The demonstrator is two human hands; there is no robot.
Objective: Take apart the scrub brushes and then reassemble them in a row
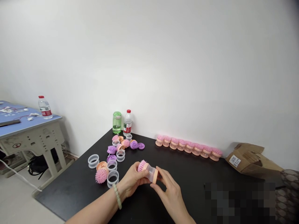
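Observation:
Near the front of the black table, my left hand [135, 179] is wrapped round the bristled end of a pink brush [150, 173] with a clear middle and a peach base. The brush lies tilted on its side in the air, bristles to the left. My right hand [168, 189] has its thumb and fingers closed on the peach base at the other end. Left of my hands are loose parts: clear rings [112, 178], a pink bristle head [101, 175], purple bristle heads [111, 150] and peach and purple caps [111, 158].
Several pink brushes [189, 147] stand in a row along the wall. A green container [117, 123] and a water bottle [127, 124] stand at the back corner of the black table [77, 193]. A paper bag [249, 158] lies right; a blue table [28, 123] stands left.

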